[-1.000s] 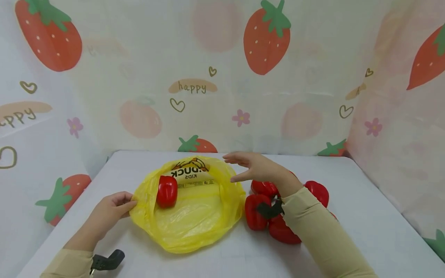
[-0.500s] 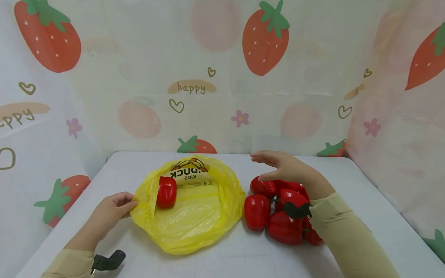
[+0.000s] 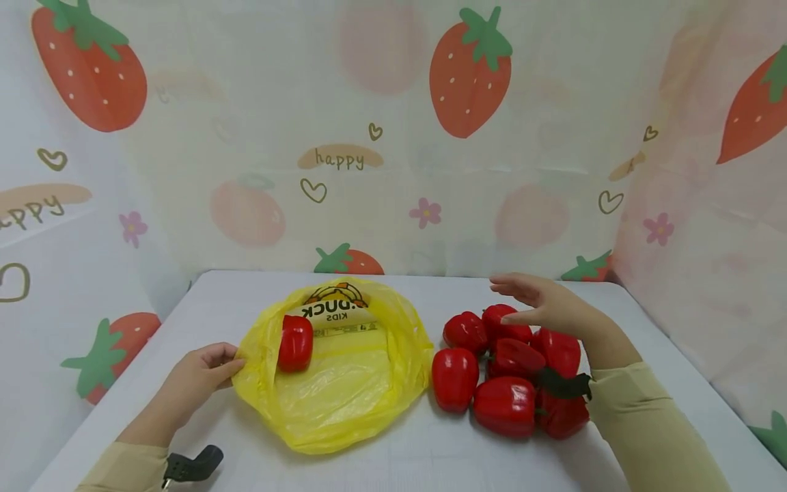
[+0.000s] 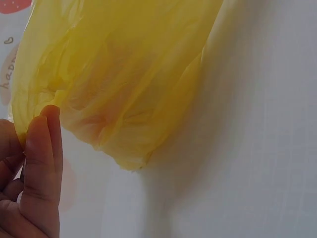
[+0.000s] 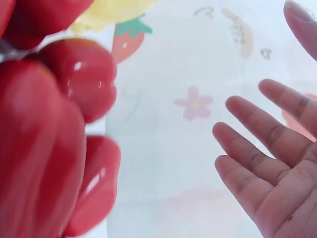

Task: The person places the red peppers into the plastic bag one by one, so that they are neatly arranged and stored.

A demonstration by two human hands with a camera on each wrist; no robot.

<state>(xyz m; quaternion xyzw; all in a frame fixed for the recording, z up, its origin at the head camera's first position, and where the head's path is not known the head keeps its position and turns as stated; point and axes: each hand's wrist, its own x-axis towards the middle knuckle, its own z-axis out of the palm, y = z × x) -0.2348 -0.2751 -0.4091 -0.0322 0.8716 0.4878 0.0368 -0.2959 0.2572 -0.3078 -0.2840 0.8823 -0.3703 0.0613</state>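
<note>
A yellow plastic bag lies with its mouth spread wide on the table, printed lettering on its inner far wall. One red bell pepper rests inside, at the left. My left hand pinches the bag's left edge between thumb and fingers; in the left wrist view the thumb and fingers hold the thin plastic. Over the far side of a cluster of red bell peppers hovers my right hand, fingers extended and holding nothing. The right wrist view has its spread fingers apart from the peppers.
The peppers sit close together just right of the bag, several of them, some partly hidden by the right wrist. A white table carries everything. Strawberry-printed cloth walls the back and both sides.
My right hand has moved right, from above the bag's right rim to over the pepper cluster, uncovering more peppers. The left hand keeps its pinch on the bag.
</note>
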